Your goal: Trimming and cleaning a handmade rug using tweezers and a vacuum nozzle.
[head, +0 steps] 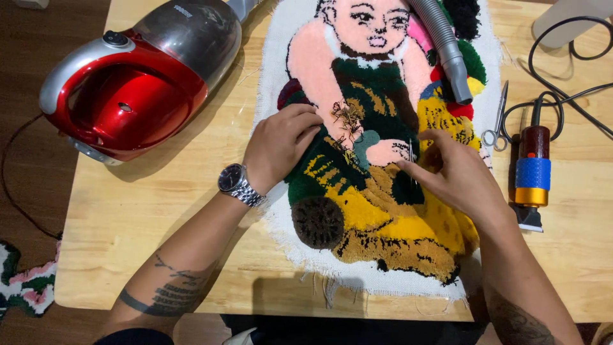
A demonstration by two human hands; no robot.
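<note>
On rug [383,217], both hands [281,144], table [147,217] edge near.

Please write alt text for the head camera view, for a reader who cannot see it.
Two bare hands work on a colourful tufted rug lying on a wooden table: the left hand presses it flat, the right hand pinches a thin tool. A red vacuum cleaner, scissors and an electric trimmer lie around.

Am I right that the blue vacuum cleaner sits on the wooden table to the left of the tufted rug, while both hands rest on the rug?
Not quite: the vacuum cleaner is red and silver, not blue, as the head view shows. The rest holds: it sits on the wooden table left of the tufted rug, and the left hand and right hand are both on the rug.
</note>
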